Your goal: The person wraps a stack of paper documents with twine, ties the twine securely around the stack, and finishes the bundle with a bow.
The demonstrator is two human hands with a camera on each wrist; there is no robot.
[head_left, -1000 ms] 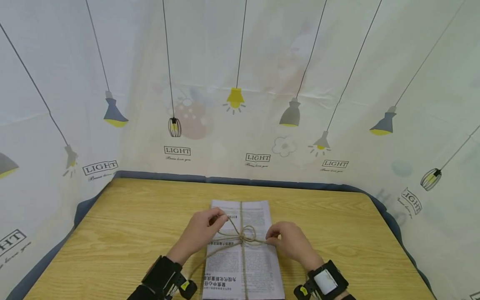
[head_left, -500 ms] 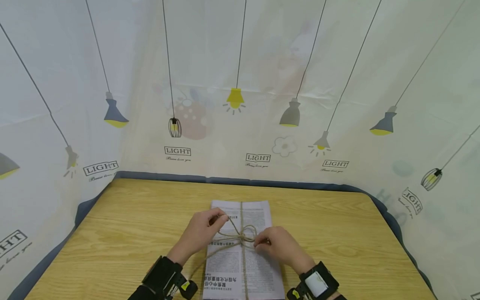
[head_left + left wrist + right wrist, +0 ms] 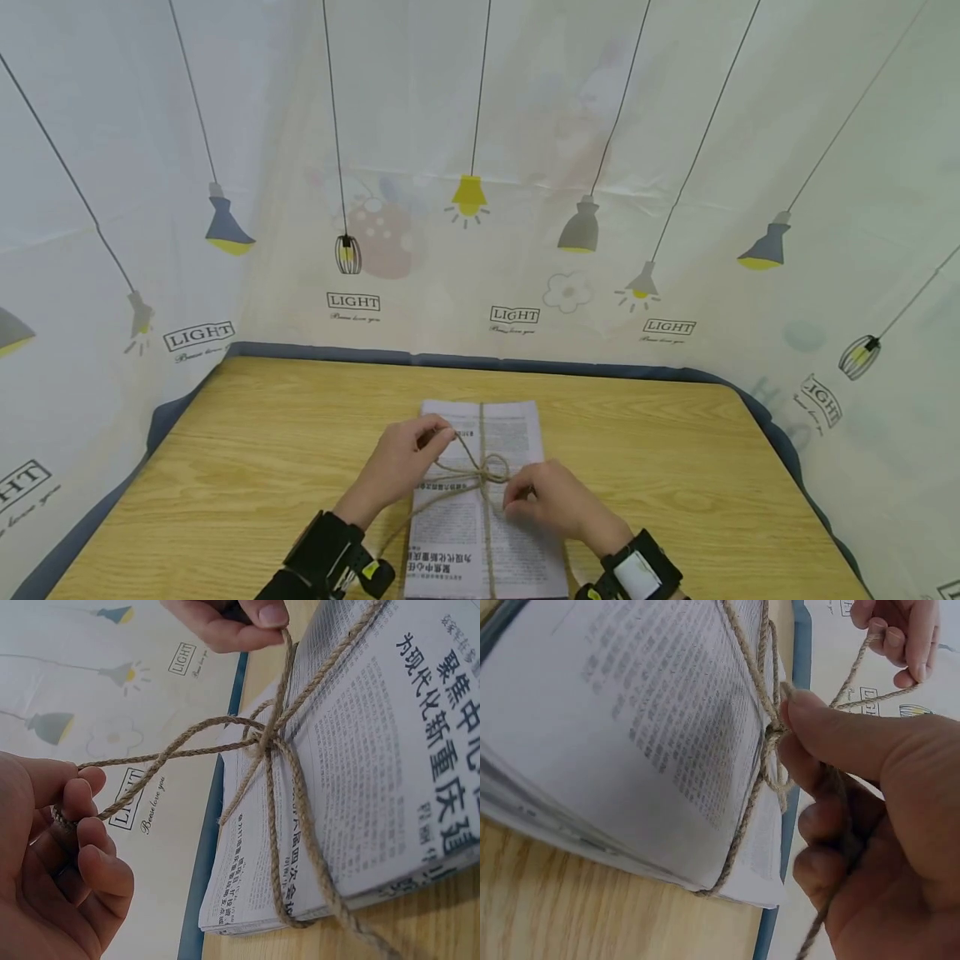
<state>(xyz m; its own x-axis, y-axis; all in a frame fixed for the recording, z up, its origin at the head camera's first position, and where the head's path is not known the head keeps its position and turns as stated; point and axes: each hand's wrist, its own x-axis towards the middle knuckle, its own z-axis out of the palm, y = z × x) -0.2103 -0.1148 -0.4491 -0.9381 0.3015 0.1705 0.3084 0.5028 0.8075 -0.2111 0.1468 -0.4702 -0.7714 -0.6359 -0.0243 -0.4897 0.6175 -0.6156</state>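
Note:
A stack of newspapers (image 3: 517,550) lies on the table, bound crosswise with brown twine (image 3: 482,417) knotted at the middle. With thumb and curled fingers, my left hand (image 3: 405,458) holds a loop of the twine (image 3: 187,735) raised above the pile's left side. Just right of the knot (image 3: 775,731), my right hand (image 3: 555,500) pinches the twine between thumb and forefinger. In the right wrist view a strand also runs through that hand's palm and out below it. A loose twine length trails off the stack's left edge toward the near side.
The wooden table (image 3: 262,467) reaches out on both sides of the stack. A pale curtain (image 3: 450,350) printed with lamps hangs behind it, with a dark blue border (image 3: 465,361) along the table's far edge. Each wrist carries a black strap (image 3: 318,554) with a small camera.
My right hand has moved left from the stack's right edge to near the knot, then slightly down toward me. My left hand has stayed almost still, holding its loop.

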